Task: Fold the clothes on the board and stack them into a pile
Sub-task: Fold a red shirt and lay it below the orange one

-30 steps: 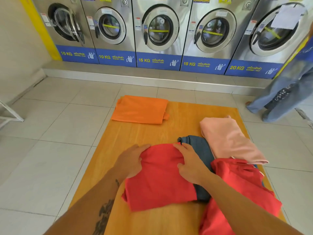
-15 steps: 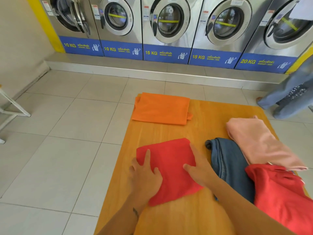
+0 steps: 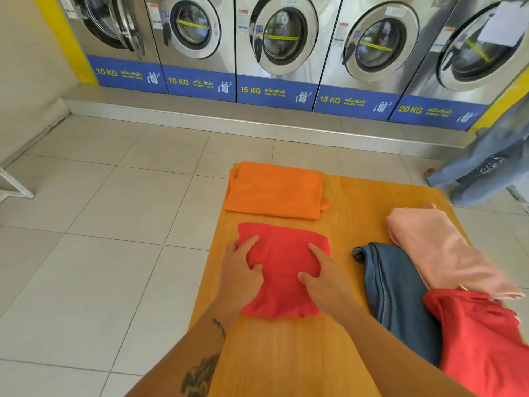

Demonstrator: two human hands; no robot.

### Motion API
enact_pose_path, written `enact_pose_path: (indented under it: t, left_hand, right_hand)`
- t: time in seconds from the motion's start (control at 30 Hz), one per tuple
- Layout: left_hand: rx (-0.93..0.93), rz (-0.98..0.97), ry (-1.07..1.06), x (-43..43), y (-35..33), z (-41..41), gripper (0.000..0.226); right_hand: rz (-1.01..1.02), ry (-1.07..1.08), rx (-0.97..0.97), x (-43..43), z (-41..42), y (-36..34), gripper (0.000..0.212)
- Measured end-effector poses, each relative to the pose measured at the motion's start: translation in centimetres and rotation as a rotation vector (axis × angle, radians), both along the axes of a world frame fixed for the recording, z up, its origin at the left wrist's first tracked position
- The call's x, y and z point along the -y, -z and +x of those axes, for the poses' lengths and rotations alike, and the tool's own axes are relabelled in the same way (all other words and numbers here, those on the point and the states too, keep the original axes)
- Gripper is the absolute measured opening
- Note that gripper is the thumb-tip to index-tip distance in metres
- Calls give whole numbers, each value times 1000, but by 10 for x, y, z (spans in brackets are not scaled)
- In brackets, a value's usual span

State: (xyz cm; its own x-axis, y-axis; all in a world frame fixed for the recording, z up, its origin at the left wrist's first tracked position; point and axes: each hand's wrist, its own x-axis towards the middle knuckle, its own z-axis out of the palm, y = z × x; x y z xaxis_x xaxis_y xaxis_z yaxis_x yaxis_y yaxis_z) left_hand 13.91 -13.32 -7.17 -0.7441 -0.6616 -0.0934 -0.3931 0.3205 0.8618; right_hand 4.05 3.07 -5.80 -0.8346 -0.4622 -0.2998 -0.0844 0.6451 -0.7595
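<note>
A folded red garment (image 3: 283,253) lies on the wooden board (image 3: 292,356), just in front of a folded orange garment (image 3: 276,190) at the board's far left. My left hand (image 3: 242,270) grips its left edge, thumb on top. My right hand (image 3: 325,277) grips its right side the same way. To the right lie blue jeans (image 3: 395,287), a pink garment (image 3: 440,253) over them, and another loose red garment (image 3: 483,342) at the near right.
The board rests on a pale tiled floor (image 3: 100,253). A row of washing machines (image 3: 280,50) stands on a raised step at the back. A person in blue jeans (image 3: 483,164) stands at the far right. A white frame (image 3: 14,184) juts in at the left.
Both hands have slid the folded red garment away from the jeans, leftward and forward toward the orange one. The person on the right has shifted slightly.
</note>
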Motion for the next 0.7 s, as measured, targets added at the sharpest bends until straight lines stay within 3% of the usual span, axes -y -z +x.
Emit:
enact_pose_path:
  t: [0.1,0.2,0.27,0.53,0.63,0.7]
  left_hand:
    - [85,-114,66,36,-6,-13,61]
    - [434,-145,187,61,-2,-15,66]
    - [538,-156,212,63,0,-14,69]
    - [591,-291,142,42,-7,-6,65]
    - [447,-447,59,30,-23,-7,50]
    - [298,-425,19,16,-39,-12,42]
  right_hand:
    - [45,-64,60,27,-12,-5,77]
    - [176,-162,123,39,-20,1,79]
    - [209,-184,116,39,-22,7,80]
    - [231,-244,112,26,-27,1,81]
    - [195,-267,63,4,-31,-10,75]
    - [148,-261,42,-20,-32,-18,72]
